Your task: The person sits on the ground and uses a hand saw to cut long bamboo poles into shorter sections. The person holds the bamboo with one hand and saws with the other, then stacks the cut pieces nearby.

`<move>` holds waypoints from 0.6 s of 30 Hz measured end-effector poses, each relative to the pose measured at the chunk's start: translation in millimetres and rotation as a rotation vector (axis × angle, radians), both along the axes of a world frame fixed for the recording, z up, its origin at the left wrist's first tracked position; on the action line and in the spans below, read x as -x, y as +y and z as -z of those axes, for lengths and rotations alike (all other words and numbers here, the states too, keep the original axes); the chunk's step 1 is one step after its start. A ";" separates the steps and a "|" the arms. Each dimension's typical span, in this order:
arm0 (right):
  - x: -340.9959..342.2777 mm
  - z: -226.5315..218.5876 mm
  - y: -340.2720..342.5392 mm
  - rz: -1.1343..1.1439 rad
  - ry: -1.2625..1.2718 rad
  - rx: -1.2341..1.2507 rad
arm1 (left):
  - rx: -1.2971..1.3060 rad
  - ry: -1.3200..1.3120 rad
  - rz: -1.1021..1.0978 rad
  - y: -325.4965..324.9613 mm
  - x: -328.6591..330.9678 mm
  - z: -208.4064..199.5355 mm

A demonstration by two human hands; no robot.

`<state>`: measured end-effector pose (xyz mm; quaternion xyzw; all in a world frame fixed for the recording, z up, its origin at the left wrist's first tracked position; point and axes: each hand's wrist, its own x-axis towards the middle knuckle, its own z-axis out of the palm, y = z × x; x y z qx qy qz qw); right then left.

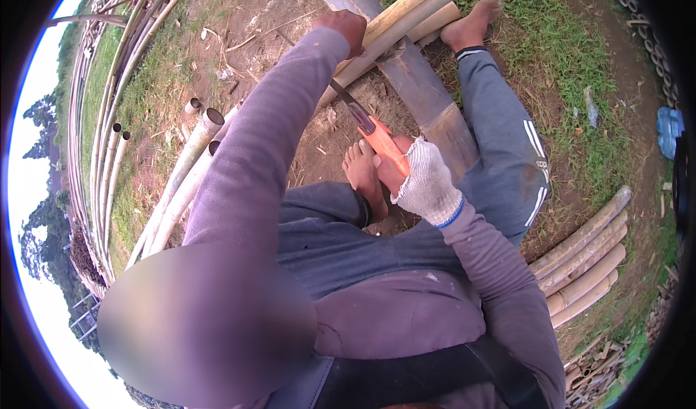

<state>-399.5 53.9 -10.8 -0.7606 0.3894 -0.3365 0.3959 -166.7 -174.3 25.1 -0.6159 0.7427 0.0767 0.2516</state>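
Outdoors, on worn ground (225, 17) patched with grass and dry scraps; at the left, a spread of canes (190, 148), some with open ends; across the middle, a thick grey log (420, 83), lying low on the soil; slantwise over that log, a pale pole (420, 10), with its lower end near the left forearm (290, 104); at the right, a stack (587, 253) of short lengths, well apart from the work, and beyond it a blue jug (670, 130); both feet bare, the right foot (471, 26) near the pole, the left foot (364, 170) just beside an orange handle (384, 141); left hand (344, 32) bare, clamped over the pole, fingertips partly hidden; right hand (413, 173) closed firmly round the handle, in a pale glove (428, 191); running up and left from there, a thin dark blade (342, 92), passing below the left forearm by the pole's lower end; cannot tell whether biting into wood or merely alongside.

Biggest risk, by judgement: a roll or skid of the pole on the rounded log, from too light a press by the left hand; with that, possibly a jump of the blade toward the left forearm, so close above; next, a jammed or bent blade, from a twisting push; then a nick to the left foot, from a hard pull and sudden release; least, a slipping grip, from a shifting glove.
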 end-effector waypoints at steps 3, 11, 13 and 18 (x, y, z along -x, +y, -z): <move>37.8 -59.8 20.5 -0.085 0.006 -0.170 | -0.008 -0.019 -0.032 8.4 -6.8 4.4; -4.5 -22.8 -19.5 0.016 -0.174 -0.083 | 0.005 0.043 -0.042 -5.1 -9.9 -1.2; -16.4 -30.4 -31.3 -0.003 -0.104 -0.203 | 0.047 0.130 -0.169 4.4 -18.5 -10.3; -14.7 -6.4 -20.1 0.029 -0.153 -0.108 | 0.347 0.753 -0.222 10.5 10.0 17.4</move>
